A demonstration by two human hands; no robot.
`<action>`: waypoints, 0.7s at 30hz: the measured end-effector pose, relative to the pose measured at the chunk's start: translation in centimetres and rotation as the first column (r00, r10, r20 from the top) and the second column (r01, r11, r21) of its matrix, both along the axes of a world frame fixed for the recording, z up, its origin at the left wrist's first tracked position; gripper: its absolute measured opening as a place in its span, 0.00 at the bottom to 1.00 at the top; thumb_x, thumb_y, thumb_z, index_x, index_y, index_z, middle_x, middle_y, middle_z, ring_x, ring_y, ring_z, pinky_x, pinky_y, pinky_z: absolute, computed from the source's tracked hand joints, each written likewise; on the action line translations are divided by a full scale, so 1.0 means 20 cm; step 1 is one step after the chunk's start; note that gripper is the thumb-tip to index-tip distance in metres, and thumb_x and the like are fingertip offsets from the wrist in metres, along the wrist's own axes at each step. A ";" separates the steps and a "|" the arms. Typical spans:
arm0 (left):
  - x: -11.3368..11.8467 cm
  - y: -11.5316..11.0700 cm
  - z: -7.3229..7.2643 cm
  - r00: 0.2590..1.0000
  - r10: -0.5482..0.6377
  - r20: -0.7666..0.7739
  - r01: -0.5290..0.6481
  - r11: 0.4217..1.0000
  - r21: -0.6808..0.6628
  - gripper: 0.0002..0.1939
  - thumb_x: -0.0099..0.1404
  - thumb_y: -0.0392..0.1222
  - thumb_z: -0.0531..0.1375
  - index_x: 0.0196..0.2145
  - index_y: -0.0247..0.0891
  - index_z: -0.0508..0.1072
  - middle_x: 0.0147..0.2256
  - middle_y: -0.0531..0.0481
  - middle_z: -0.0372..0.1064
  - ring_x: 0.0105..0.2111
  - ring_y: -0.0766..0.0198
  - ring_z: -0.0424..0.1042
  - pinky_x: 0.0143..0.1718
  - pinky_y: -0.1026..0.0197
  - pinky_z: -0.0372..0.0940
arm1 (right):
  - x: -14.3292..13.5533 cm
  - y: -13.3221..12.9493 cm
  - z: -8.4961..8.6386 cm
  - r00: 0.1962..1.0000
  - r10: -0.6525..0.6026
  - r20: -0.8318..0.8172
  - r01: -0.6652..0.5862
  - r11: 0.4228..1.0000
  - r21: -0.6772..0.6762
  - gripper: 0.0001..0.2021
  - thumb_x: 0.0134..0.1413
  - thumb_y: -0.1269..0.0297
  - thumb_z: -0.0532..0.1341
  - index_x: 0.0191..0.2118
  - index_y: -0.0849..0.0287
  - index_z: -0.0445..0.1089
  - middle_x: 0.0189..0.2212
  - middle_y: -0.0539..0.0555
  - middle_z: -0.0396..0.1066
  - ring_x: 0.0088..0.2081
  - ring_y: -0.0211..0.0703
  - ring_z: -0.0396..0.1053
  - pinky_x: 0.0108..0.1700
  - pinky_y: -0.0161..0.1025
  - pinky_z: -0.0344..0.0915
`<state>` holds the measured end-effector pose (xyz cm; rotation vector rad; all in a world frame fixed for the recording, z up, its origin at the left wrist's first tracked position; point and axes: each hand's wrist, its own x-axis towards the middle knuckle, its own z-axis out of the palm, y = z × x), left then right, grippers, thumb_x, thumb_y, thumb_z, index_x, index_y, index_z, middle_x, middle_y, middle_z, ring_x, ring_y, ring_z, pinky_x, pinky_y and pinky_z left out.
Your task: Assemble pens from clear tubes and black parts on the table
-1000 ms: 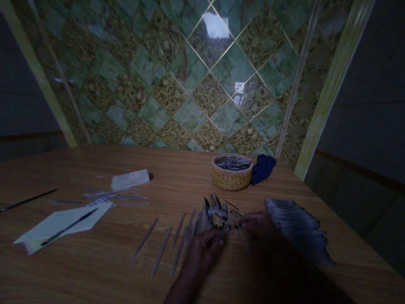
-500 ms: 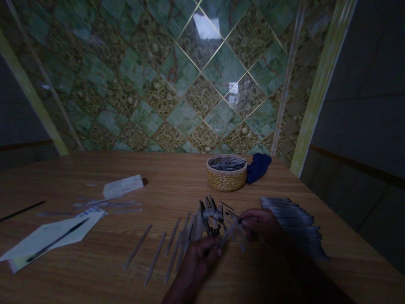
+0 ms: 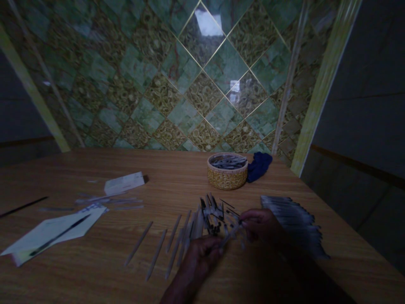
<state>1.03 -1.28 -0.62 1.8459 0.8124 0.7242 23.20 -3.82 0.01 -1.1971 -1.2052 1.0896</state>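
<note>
My left hand [image 3: 205, 253] is closed on a clear, slim pen barrel [image 3: 230, 236] that slants up to the right. At its upper end the fingers of my right hand [image 3: 257, 223] pinch a small dark piece, which looks like the pen's tip or cap. Just beyond the hands lies a pile of small black pen parts [image 3: 213, 215]. Left of my left hand, several pale pen barrels [image 3: 156, 255] lie side by side. A neat row of clear, dark-ended pens [image 3: 292, 226] rests to the right, partly behind my right forearm.
A woven basket [image 3: 227, 179] full of pens stands at the back, beside a dark blue cloth [image 3: 259, 166]. On the left are a white box [image 3: 124, 183], thin clear strips [image 3: 126, 202], and paper [image 3: 68, 230] with a dark pen on it. A tiled wall [image 3: 202, 84] rises behind the table.
The view has shifted slightly. Both hands stay nearly in place, the pen held between them, with its upper end now right at my right fingertips.
</note>
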 end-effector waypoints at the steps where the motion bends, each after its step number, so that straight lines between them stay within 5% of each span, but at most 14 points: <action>1: 0.00 0.00 0.00 1.000 -0.003 -0.005 0.003 1.000 0.002 0.13 0.59 0.46 0.58 0.28 0.34 0.76 0.25 0.51 0.63 0.28 0.64 0.61 0.28 0.66 0.55 | 0.00 0.00 0.00 1.000 0.003 0.004 -0.003 1.000 -0.009 0.15 0.39 0.57 0.64 0.32 0.64 0.72 0.11 0.46 0.65 0.13 0.34 0.60 0.17 0.31 0.53; 21: -0.02 0.01 0.02 0.997 -0.077 0.018 0.079 0.975 -0.206 0.17 0.57 0.52 0.60 0.30 0.32 0.76 0.23 0.54 0.59 0.24 0.68 0.53 0.24 0.66 0.49 | 0.04 -0.02 0.03 0.970 0.120 0.214 -0.116 0.993 -0.028 0.10 0.44 0.60 0.60 0.29 0.62 0.70 0.12 0.45 0.64 0.14 0.33 0.61 0.18 0.30 0.55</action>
